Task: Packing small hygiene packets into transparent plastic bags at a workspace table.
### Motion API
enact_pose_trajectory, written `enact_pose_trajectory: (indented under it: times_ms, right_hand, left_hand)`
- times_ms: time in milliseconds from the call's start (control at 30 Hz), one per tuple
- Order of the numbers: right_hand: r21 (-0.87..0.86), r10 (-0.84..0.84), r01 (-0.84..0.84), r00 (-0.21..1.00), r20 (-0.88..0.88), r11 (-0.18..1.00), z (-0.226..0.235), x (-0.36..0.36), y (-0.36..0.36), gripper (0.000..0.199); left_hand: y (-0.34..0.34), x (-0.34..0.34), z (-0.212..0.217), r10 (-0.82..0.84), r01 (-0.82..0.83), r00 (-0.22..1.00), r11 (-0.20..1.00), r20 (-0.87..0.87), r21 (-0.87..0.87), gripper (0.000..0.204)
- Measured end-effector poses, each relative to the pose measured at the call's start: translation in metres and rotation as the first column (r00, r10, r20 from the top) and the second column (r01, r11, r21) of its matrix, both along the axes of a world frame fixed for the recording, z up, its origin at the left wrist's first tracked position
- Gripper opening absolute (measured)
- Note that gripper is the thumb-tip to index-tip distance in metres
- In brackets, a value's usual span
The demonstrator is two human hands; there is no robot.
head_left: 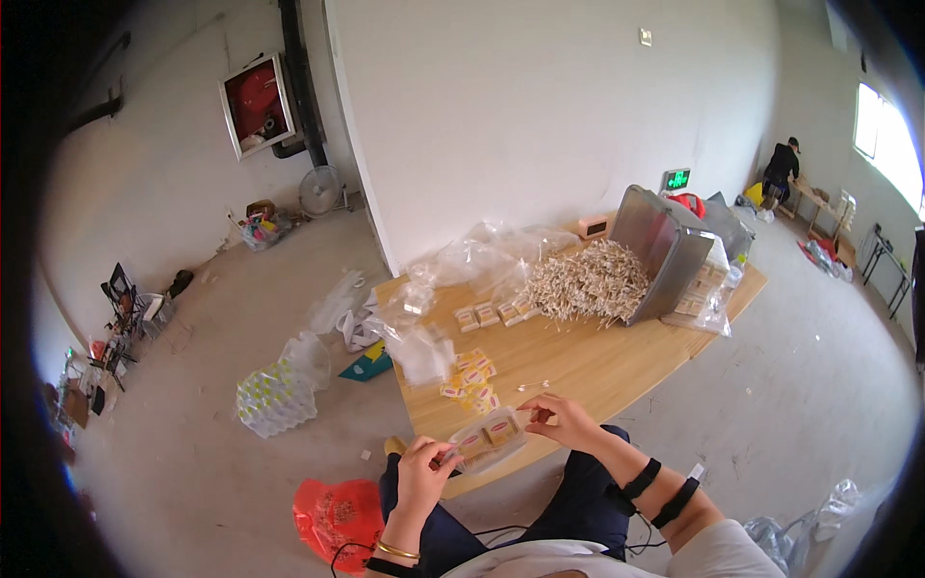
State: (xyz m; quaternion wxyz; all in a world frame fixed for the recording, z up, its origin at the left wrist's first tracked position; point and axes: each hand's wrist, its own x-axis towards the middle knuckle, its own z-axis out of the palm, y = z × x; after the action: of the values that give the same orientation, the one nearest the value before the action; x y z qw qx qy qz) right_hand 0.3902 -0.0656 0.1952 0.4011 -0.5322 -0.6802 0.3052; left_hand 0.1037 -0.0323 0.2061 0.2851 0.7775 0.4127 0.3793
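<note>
A clear plastic bag [489, 439] with small tan packs in it, bearing yellow and red labels, is stretched between my hands over the table's near edge. My left hand [424, 472] pinches its left end, fingers closed. At the opposite end, my right hand [561, 422] grips the bag between thumb and fingers. Just beyond lie scattered yellow and white label cards [472, 379]. A few loose cotton swabs [535, 386] rest right of the cards. Farther back, a row of small packed boxes [494, 314] sits beside a large heap of cotton swabs [593, 279].
A grey plastic bin [657, 252] lies tipped behind the heap on the wooden table [578, 361]. Crumpled clear bags [424, 318] cover the table's left side. A red bag [337, 520] is on the floor by my left leg. Another person [781, 173] stands at a far table.
</note>
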Motion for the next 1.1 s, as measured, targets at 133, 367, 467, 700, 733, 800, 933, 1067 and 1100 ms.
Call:
enact_pose_trajectory:
  times_ms: [133, 367, 467, 700, 733, 800, 933, 1067, 1100]
  right_hand:
    - [0.025, -0.064, 0.066, 0.995, -0.070, 0.997, -0.005, 0.002, 0.008, 0.015]
    - [-0.041, -0.073, 0.066, 0.975, -0.209, 0.997, -0.013, 0.010, 0.016, 0.008]
    - [-0.022, -0.075, 0.072, 0.965, -0.253, 0.997, -0.013, 0.009, 0.016, 0.006]
    - [0.108, -0.067, 0.072, 0.996, -0.055, 0.992, -0.014, 0.016, 0.021, 0.005]
    - [0.113, -0.054, 0.056, 0.998, -0.015, 0.992, -0.013, 0.014, 0.023, 0.007]
    - [0.111, -0.035, 0.037, 0.999, -0.013, 0.993, -0.014, 0.010, 0.026, 0.008]
    - [0.001, -0.051, 0.052, 0.991, -0.125, 0.999, -0.022, 0.010, 0.029, 0.009]
    - [-0.084, -0.049, 0.023, 0.948, -0.315, 0.996, -0.032, 0.011, 0.028, 0.009]
    - [-0.147, -0.056, 0.005, 0.937, -0.345, 0.989, -0.035, 0.011, 0.028, 0.009]
  left_hand:
    - [0.000, -0.005, 0.002, -0.009, 0.009, 1.000, 1.000, -0.012, 0.020, 0.023]
    - [-0.003, -0.011, 0.012, -0.108, 0.110, 0.993, 0.993, -0.056, 0.038, 0.019]
    - [-0.001, -0.017, 0.001, -0.065, 0.078, 0.994, 0.986, -0.087, 0.149, 0.016]
    - [0.011, -0.021, -0.003, 0.028, -0.026, 0.998, 0.999, -0.049, 0.046, 0.010]
    - [0.018, -0.026, -0.011, 0.019, -0.019, 0.999, 1.000, -0.026, 0.014, 0.010]
    - [0.026, -0.033, -0.018, -0.016, 0.017, 1.000, 0.998, 0.018, -0.067, 0.011]
    - [0.035, -0.031, -0.026, 0.013, 0.007, 0.995, 0.982, 0.102, -0.190, 0.014]
    - [0.036, -0.032, -0.028, -0.004, 0.038, 0.995, 0.934, 0.095, -0.354, 0.016]
    - [0.034, -0.032, -0.022, -0.021, 0.029, 0.999, 0.943, 0.029, -0.331, 0.016]
